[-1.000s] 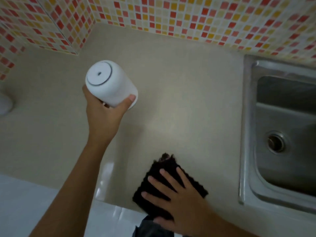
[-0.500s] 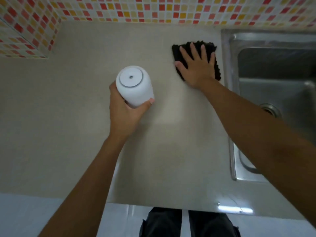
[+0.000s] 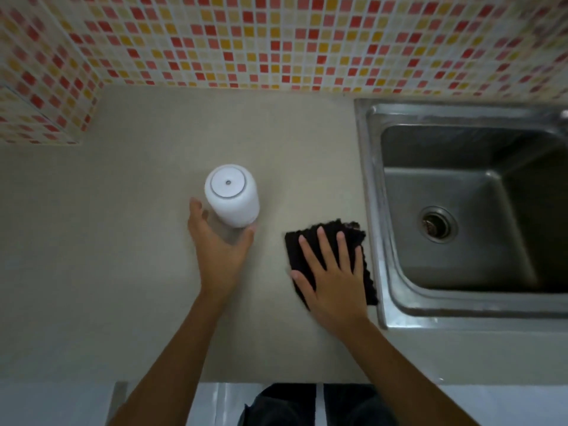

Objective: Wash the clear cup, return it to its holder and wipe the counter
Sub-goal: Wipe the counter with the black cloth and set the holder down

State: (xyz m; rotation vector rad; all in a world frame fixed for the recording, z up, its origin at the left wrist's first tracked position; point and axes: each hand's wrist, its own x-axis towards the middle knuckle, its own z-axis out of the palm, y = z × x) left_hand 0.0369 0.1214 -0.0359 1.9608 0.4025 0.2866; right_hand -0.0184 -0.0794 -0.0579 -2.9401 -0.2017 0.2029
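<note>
Wiping step, I judge: right hand (image 3: 333, 281) flat, fingers straight, pressing the black cloth (image 3: 295, 245) on the worktop (image 3: 138, 247) just left of the sink (image 3: 373, 210). Left hand (image 3: 219, 256) cups the white container (image 3: 232, 195) at its base; whether that grip clamps, I cannot tell. Next: sweep leftward.

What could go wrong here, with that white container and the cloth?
1. The left hand sits loosely around the base of the tall white container, not gripping; a nudge could topple it.
2. The right hand presses the black cloth beside the sink rim; a wide wipe might push it into the sink or into the container.
</note>
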